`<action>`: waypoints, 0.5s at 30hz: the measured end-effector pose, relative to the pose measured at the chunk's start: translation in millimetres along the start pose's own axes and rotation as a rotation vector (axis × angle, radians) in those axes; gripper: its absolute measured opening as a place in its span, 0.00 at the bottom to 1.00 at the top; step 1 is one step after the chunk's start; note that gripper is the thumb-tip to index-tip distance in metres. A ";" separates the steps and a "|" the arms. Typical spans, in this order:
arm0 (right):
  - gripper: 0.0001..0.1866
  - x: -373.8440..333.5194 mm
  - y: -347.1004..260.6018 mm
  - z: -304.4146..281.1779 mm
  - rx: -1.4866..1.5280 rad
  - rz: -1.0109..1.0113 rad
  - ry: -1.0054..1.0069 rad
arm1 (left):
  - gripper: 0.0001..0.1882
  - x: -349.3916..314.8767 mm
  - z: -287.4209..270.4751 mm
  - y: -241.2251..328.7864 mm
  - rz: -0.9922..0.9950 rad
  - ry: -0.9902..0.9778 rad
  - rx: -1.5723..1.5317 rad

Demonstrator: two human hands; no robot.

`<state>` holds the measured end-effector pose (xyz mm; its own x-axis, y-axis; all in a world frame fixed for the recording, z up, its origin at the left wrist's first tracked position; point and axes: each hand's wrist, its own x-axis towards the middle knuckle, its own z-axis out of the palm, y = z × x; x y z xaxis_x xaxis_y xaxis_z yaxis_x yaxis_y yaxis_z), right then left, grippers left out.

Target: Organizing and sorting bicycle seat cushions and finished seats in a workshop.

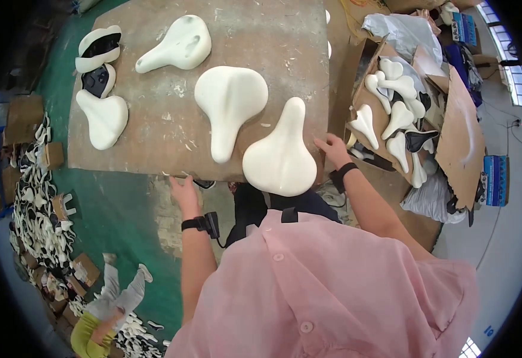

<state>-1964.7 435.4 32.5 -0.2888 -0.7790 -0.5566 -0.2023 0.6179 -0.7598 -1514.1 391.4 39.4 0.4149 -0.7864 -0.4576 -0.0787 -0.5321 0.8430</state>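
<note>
Near the front edge of the brown work table [147, 128], my left hand [184, 196] has its fingers apart, the tips at the edge. A dark object with a pale rim [204, 184] shows beside it, partly under the table; its kind is unclear. My right hand [335, 151] reaches the table's right front corner, fingers stretched out and holding nothing visible. Between my hands a white bicycle saddle [282, 155] lies nose away from me, overhanging the front edge. Left of it rests another white saddle [230, 107], nose toward me. A third saddle [180, 46] lies farther back.
More saddles [101, 119] sit along the table's left side, some showing black undersides. At right stands a cardboard box [392, 155] heaped with saddles. A large saddle pile [40, 221] covers the floor at left. A person in yellow [91, 334] bends at lower left.
</note>
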 end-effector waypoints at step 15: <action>0.43 5.5 -106.6 39.3 -0.331 -0.147 0.087 | 0.54 -27.0 131.5 101.6 0.562 -0.304 0.776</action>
<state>-1907.9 361.0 97.2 -0.3096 -0.8586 -0.4086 -0.5352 0.5126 -0.6715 -1652.6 317.3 100.3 -0.1046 -0.9755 -0.1936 -0.8058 -0.0309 0.5913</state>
